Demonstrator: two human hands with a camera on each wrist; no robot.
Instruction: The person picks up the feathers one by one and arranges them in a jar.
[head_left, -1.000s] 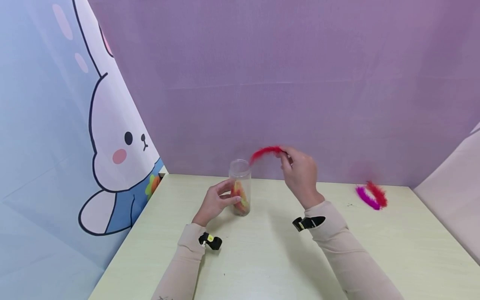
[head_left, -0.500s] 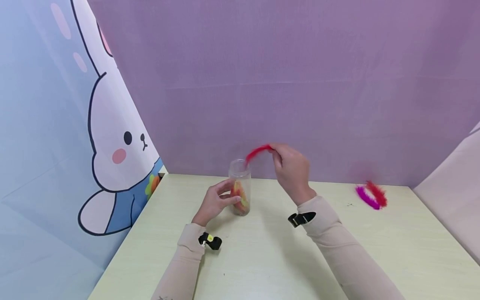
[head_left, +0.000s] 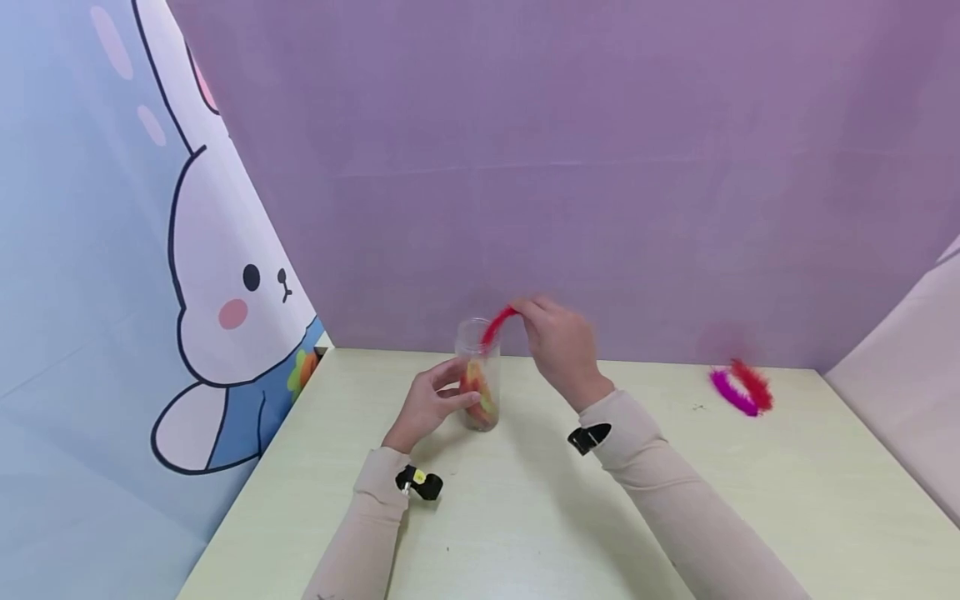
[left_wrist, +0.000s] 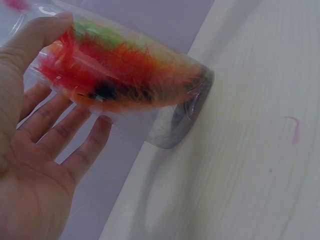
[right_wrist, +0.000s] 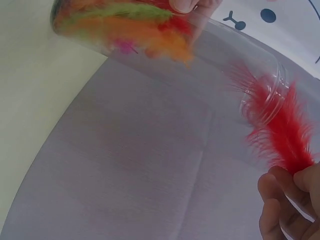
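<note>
A clear jar (head_left: 489, 367) stands upright on the table, and its mouth has no lid. Several feathers (left_wrist: 120, 65) in red, orange and green lie in its lower part. My left hand (head_left: 431, 402) holds the jar's side between thumb and fingers. Above and to the right of the jar, my right hand (head_left: 561, 346) pinches one end of a red feather (right_wrist: 287, 135). The feather's free tip dips through the mouth into the jar's upper part.
Toward the table's back right lie a purple feather (head_left: 733, 392) and another red feather (head_left: 752, 386). A purple backdrop (head_left: 600, 167) rises behind the table (head_left: 510, 517). At the left hangs a cloth with a cartoon rabbit (head_left: 217, 283).
My right hand has moved left toward the jar, and the red feather's tip has gone from beside the rim to inside the mouth. My left hand keeps its place on the jar.
</note>
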